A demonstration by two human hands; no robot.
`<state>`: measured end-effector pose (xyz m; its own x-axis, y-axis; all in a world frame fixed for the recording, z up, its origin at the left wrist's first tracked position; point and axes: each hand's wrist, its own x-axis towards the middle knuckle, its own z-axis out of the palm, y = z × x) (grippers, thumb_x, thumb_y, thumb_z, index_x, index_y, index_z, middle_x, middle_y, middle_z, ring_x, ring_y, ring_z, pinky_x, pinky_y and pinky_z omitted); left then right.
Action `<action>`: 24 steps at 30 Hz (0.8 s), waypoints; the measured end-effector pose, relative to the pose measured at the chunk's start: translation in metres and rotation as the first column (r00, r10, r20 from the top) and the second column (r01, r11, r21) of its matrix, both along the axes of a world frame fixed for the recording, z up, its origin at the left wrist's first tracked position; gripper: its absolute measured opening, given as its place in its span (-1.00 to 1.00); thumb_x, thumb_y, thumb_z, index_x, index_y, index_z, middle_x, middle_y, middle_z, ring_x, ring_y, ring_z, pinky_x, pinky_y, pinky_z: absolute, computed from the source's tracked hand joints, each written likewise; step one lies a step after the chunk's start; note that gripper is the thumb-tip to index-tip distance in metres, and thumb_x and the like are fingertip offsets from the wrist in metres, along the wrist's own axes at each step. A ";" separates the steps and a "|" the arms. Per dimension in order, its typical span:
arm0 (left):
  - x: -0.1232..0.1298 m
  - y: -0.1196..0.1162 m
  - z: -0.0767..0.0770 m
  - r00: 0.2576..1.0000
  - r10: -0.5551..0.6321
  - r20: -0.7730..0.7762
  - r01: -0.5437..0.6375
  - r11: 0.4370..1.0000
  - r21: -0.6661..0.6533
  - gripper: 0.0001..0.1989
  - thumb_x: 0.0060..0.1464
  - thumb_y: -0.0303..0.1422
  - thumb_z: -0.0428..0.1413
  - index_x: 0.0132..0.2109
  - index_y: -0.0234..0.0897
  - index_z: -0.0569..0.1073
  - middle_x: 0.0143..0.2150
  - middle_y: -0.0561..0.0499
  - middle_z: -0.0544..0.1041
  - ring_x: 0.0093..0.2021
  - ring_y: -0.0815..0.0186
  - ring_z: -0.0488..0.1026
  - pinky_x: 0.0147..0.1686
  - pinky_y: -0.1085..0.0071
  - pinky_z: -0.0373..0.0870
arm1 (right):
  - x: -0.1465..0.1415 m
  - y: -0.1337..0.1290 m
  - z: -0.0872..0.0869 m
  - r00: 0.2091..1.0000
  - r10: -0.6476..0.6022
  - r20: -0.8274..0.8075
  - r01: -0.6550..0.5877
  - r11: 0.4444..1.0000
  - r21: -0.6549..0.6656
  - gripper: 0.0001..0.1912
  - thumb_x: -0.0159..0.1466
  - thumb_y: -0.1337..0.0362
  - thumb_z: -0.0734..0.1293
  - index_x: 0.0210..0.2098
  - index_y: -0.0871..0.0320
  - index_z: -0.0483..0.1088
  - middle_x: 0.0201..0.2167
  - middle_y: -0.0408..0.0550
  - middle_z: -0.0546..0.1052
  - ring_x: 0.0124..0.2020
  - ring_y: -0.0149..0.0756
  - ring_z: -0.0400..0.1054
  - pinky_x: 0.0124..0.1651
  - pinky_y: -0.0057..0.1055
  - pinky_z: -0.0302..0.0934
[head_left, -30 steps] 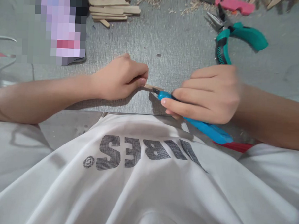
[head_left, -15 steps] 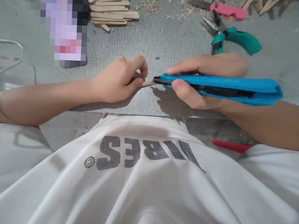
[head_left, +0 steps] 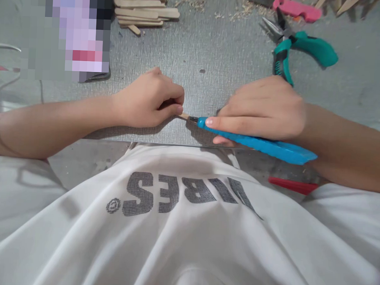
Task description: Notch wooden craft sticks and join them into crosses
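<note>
The left hand [head_left: 146,99] pinches a slim pale-wood stick [head_left: 184,116], its cutting seemingly begun but unfinished, while the right hand [head_left: 268,108] clasps a blue plastic-handled cutter [head_left: 256,141] at its end.

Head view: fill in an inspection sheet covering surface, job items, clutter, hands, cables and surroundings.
Surface: grey textured table, with a small dark mark.
Job items: wooden stick; blue cutter, its dark tip at the stick; pile of sticks toward the far side.
Clutter: wood shavings, teal-handled pliers, pink-handled tool.
Hands: left hand pinches the stick; right hand grips the cutter.
Cables: white cable at the left edge.
Surroundings: red object below the table edge, partly hidden.
</note>
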<state>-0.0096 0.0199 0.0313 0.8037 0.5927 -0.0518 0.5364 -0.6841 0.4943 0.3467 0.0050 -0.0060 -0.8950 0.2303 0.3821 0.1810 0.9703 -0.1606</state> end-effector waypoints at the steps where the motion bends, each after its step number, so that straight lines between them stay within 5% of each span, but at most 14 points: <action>1: 0.000 0.000 -0.001 1.000 -0.004 0.001 0.004 1.000 0.008 -0.67 0.58 -0.22 0.09 -0.09 -0.05 0.74 -0.32 -0.05 0.70 -0.14 0.00 0.73 0.26 -0.02 0.55 | -0.001 -0.001 0.001 1.000 0.021 -0.009 -0.021 0.999 0.025 -0.63 0.82 -0.10 0.40 0.36 -0.11 0.76 -0.22 -0.14 0.78 -0.30 -0.23 0.57 -0.12 -0.16 0.43; 5: -0.001 0.002 -0.005 1.000 -0.017 0.012 0.017 0.999 0.027 -0.71 0.53 -0.25 0.13 -0.10 -0.06 0.76 -0.26 -0.10 0.75 -0.18 -0.03 0.71 0.21 -0.06 0.54 | -0.009 -0.003 0.012 0.992 0.110 -0.059 -0.104 0.990 0.092 -0.76 0.79 0.07 0.47 0.34 -0.10 0.72 -0.21 -0.19 0.76 -0.30 -0.27 0.58 -0.17 -0.20 0.41; 10: -0.001 0.002 -0.005 0.998 -0.059 0.012 0.058 0.996 0.068 -0.67 0.58 -0.26 0.09 -0.10 -0.07 0.75 -0.26 -0.12 0.76 -0.19 -0.02 0.68 0.19 -0.06 0.56 | -0.015 -0.005 0.025 0.994 0.111 0.023 -0.111 0.994 0.010 -0.80 0.78 0.06 0.50 0.29 -0.12 0.74 -0.24 -0.20 0.70 -0.32 -0.28 0.53 -0.22 -0.24 0.33; 24: -0.001 0.003 -0.005 0.996 -0.088 -0.021 0.090 0.991 0.104 -0.66 0.58 -0.25 0.03 -0.11 -0.07 0.69 -0.29 -0.13 0.71 -0.20 -0.03 0.67 0.18 -0.09 0.56 | -0.016 -0.004 0.023 0.989 0.145 0.023 -0.146 0.986 0.081 -0.78 0.80 0.07 0.46 0.29 -0.09 0.74 -0.25 -0.20 0.65 -0.31 -0.29 0.47 -0.20 -0.27 0.35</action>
<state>-0.0109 0.0226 0.0261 0.8531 0.5217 -0.0066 0.4783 -0.7769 0.4094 0.3306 0.0008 0.0172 -0.9230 0.0657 0.3791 0.0392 0.9963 -0.0771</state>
